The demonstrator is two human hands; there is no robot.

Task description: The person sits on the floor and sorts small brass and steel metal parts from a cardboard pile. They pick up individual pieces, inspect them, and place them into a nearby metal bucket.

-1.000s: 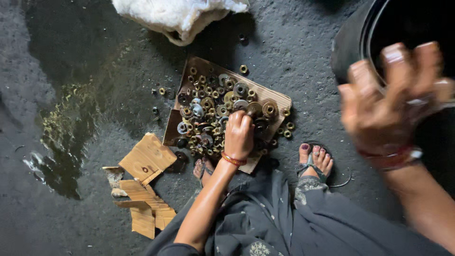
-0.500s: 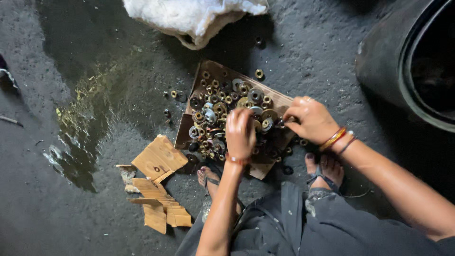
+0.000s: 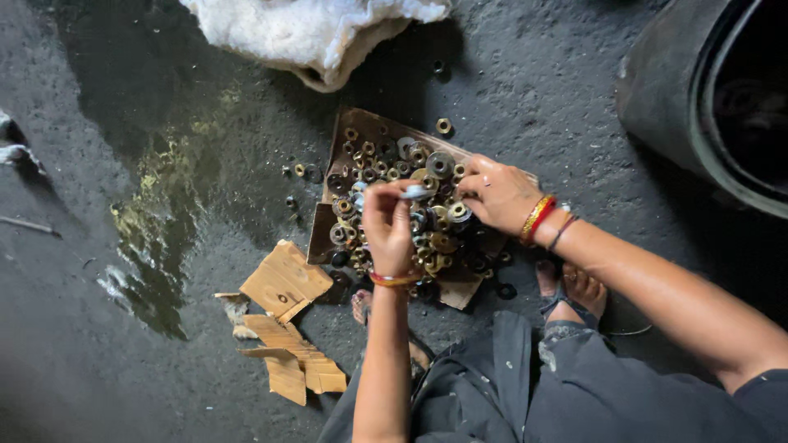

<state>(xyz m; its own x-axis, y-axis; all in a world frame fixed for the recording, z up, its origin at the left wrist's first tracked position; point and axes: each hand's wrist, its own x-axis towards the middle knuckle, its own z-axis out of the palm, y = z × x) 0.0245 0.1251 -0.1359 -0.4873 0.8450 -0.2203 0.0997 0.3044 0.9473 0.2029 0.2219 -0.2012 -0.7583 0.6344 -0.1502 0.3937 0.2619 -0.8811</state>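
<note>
Head view: left hand (image 3: 387, 228) pinches a metal washer (image 3: 414, 192), right hand (image 3: 499, 195) curls into the washer pile (image 3: 394, 205); a loose pinch could drop it.

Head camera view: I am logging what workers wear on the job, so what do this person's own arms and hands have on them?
Both arms are bare, no sleeves or gloves in view. The left hand has a thin red and gold bangle at the wrist. The right hand wears red and gold bangles and, just above them, a thin dark band. No rings can be made out.
</note>
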